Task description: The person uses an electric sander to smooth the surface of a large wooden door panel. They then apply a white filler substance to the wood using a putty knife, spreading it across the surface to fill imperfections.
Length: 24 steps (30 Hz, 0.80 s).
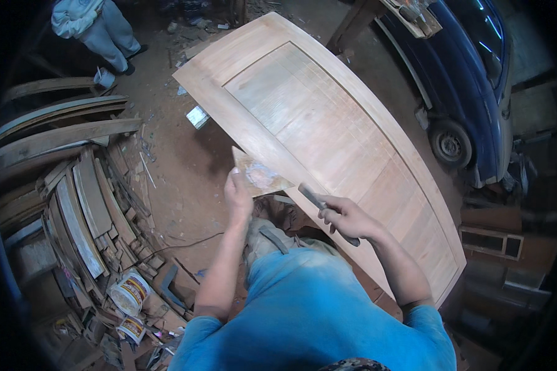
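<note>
A small flat board (278, 185) with a smear of whitish-pink paste (261, 175) on it is gripped at its left edge by my left hand (237, 195). The fingers under the board are hidden. My right hand (348, 217) is closed around the handle of a putty knife (310, 195), whose dark blade points up and left toward the board, apart from the paste. Beyond both hands lies a large pale wooden door (328, 133) with recessed panels, raised above the floor. The right hand is over the door's near edge.
Stacked planks and offcuts (83, 198) fill the left side, with two white buckets (130, 292) among them. Another person (99, 28) stands at the far left by a white container (104, 77). A dark blue car (458, 80) is parked at the right, beyond the door.
</note>
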Each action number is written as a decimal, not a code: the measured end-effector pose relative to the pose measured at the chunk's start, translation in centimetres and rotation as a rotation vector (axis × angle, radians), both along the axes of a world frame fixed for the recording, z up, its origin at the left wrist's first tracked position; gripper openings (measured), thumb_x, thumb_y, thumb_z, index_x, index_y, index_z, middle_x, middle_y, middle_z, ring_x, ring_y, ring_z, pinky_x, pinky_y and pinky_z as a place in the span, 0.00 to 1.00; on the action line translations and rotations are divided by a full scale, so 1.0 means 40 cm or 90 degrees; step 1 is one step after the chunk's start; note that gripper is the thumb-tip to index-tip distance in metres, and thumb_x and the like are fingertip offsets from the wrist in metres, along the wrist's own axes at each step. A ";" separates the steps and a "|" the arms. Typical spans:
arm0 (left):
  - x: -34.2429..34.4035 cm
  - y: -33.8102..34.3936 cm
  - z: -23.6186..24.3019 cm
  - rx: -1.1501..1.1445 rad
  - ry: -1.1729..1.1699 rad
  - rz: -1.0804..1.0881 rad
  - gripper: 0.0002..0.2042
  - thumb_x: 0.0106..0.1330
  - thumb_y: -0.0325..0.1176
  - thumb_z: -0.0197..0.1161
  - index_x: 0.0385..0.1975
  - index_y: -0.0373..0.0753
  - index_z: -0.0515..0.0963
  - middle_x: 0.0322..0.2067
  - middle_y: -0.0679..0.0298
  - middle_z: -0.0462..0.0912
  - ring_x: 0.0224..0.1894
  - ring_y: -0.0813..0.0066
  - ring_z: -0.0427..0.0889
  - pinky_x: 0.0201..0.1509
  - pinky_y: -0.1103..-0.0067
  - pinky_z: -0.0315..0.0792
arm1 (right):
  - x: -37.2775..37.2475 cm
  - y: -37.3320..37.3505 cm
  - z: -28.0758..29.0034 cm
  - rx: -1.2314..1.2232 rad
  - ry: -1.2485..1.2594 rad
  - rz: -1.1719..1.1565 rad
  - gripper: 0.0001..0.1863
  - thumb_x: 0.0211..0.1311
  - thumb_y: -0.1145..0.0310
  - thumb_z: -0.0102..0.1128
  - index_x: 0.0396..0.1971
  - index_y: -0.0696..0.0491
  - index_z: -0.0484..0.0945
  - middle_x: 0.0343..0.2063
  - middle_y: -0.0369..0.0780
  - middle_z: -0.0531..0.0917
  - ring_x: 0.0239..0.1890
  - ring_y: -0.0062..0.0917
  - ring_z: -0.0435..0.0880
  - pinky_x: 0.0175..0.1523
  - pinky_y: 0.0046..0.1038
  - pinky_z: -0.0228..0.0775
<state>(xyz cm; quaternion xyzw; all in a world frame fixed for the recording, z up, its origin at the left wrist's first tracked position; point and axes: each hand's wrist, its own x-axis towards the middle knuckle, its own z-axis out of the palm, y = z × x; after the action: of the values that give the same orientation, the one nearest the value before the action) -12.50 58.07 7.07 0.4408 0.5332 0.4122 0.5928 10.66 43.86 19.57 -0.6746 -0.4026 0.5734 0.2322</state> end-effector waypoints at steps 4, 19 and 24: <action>-0.044 -0.024 0.070 -0.024 -0.001 0.071 0.25 0.81 0.46 0.40 0.52 0.26 0.76 0.48 0.55 0.82 0.51 0.70 0.79 0.58 0.74 0.70 | 0.079 -0.024 -0.043 -0.043 0.122 -0.197 0.11 0.71 0.65 0.53 0.35 0.57 0.78 0.27 0.34 0.79 0.27 0.16 0.77 0.32 0.22 0.72; -0.191 -0.048 0.016 -0.246 0.004 0.164 0.26 0.79 0.49 0.38 0.53 0.29 0.72 0.44 0.52 0.82 0.36 0.64 0.87 0.24 0.77 0.81 | 0.282 0.377 -0.394 0.111 -0.255 -0.393 0.12 0.59 0.63 0.67 0.33 0.57 0.88 0.22 0.38 0.85 0.23 0.21 0.81 0.30 0.29 0.72; -0.267 0.078 -0.029 -0.273 0.011 0.154 0.26 0.79 0.50 0.39 0.53 0.30 0.72 0.44 0.52 0.82 0.37 0.65 0.87 0.25 0.77 0.82 | 0.313 0.516 -0.471 0.162 -0.394 -0.348 0.15 0.59 0.61 0.69 0.29 0.61 0.86 0.17 0.45 0.83 0.21 0.26 0.83 0.30 0.34 0.73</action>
<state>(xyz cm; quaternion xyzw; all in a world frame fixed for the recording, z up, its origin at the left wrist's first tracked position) -23.18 61.20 5.92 0.2416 0.6626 0.3533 0.6146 23.17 64.50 0.73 -0.8627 -0.3276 0.2071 0.3249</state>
